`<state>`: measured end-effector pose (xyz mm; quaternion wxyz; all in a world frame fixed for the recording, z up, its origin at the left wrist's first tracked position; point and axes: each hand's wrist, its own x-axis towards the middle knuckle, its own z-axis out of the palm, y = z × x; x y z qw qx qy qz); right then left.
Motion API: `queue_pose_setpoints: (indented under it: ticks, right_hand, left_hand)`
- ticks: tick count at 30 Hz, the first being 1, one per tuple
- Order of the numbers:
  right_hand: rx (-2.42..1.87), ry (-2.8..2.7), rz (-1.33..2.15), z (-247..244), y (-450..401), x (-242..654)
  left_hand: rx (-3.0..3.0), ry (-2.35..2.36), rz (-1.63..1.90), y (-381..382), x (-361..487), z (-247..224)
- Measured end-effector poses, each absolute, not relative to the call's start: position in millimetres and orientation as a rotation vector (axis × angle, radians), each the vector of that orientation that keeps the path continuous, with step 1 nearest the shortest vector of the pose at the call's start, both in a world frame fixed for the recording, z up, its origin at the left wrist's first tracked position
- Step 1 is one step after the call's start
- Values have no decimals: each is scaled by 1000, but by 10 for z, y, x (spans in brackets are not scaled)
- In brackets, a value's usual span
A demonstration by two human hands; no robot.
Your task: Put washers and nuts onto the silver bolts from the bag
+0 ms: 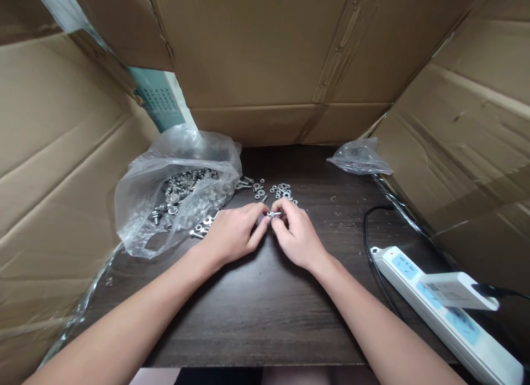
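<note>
Dark-brown wood-grain table [256, 319] stood inside tan cardboard walls [265, 48]. Crumpled clear plastic bag [128, 208], left, gaped with silver metal hardware [186, 183] inside; loose silver nuts and washers [284, 190] lay just beyond the fingers. Left hand [238, 230] and right hand [296, 230] pinched a small silver metal bolt [276, 214] (blurry) above mid-table. Tabletop stretched between forearms to the front edge; white power strip [439, 316] bounded the right.
</note>
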<state>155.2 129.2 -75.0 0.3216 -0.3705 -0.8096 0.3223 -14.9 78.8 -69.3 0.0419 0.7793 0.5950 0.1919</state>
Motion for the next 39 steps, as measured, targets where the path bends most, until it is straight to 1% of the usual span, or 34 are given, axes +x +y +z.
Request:
queue_pose_setpoints:
  ticks: [16,39]
  right_hand:
    - [-1002,-2119,894,-739,1285,1558]
    - [-867,-2068,796,-744,1291,1537]
  left_hand:
    - [2395,1784,647,787,-140,-682]
    - [2408,1831,623,794,-142,-696]
